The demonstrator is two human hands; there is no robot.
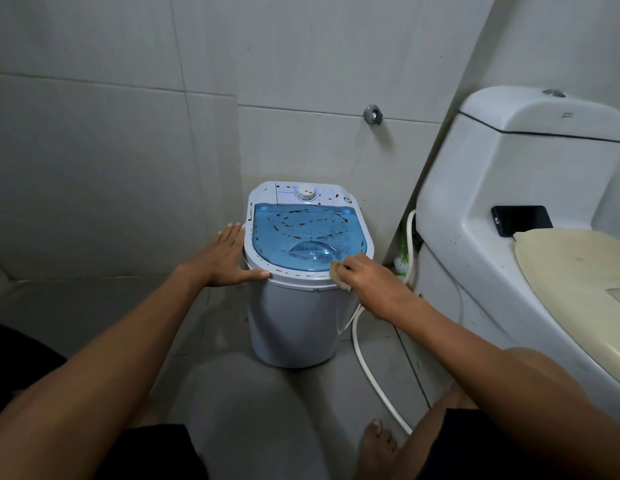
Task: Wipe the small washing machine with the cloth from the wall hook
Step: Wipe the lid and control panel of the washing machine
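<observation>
A small white washing machine [294,323] stands on the floor against the tiled wall. Its clear blue lid [305,233] and white rim are spotted with brown streaks, and a round dial [305,194] sits at the back. My left hand [222,258] lies flat against the machine's left rim, fingers spread, holding nothing. My right hand [367,275] presses a small beige cloth [338,275] onto the front right rim. Most of the cloth is hidden under the fingers.
A white toilet [509,188] with a cream seat cover [578,271] fills the right side; a black phone [521,220] rests on its ledge. A white hose [367,362] runs along the floor beside the machine. A metal wall fitting [372,115] sticks out above. My bare foot [376,441] is below.
</observation>
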